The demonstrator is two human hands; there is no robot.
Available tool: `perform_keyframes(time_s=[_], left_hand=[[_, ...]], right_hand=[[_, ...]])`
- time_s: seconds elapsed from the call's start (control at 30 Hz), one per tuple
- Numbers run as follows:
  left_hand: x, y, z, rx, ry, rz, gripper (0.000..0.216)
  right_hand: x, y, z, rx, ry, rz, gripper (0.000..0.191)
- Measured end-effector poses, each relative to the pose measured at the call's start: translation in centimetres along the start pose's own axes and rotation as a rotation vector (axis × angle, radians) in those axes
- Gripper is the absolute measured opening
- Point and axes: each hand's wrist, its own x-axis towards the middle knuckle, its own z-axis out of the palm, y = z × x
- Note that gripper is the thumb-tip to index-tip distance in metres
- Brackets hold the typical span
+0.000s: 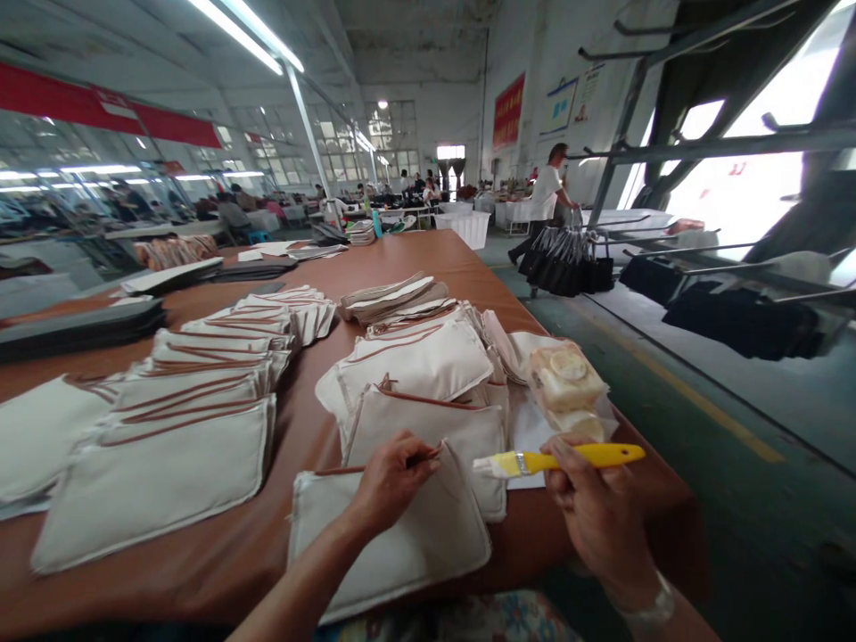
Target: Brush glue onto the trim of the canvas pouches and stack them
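My left hand (396, 477) pinches the brown-trimmed top edge of a cream fabric pouch (428, 544) lying at the table's front edge. In my right hand (595, 508) is a brush (602, 456) with a yellow handle, its pale bristles pointing left toward that pouch's corner. The bristles appear whitish and hang just right of the pouch. Behind it, more cream pouches (418, 357) with brown trim lie in an overlapping pile. Beyond my right hand, a whitish, crusted plastic container (567, 379) stands at the table's right edge.
Overlapping rows of cream pouches (193, 464) cover the left of the brown table (428, 254). Dark flat sheets (80, 328) lie farther left. Past the right edge, a person (549, 192) stands beside hanging black bags (568, 259), near a metal rack (629, 152).
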Motion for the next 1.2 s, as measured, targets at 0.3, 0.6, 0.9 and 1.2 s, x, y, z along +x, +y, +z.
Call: perform_keyframes(time_s=[0.3,0.6,0.9,1.2], left_hand=[[-2.0,2.6,0.3,-0.349,-0.097,0.047,0.023],[-2.7,2.9,1.6,-0.254,-0.031,0.194,0.017],[-3.9,2.6,3.5,0.084,0.191,0.668,0.013],[-4.5,3.0,3.8,0.337,0.247,0.793,0.016]], right_hand=[[0.8,0.3,1.2,-0.216,-0.025,-0.144,0.034],[0.6,-1.0,0.8,-0.351,-0.067,-0.261,0.034],[0.9,-4.3,-0.5,-0.43,-0.082,-0.346,0.027],[-0.5,-6.0,-1.6,-0.543,-0.438,-0.291,0.028]])
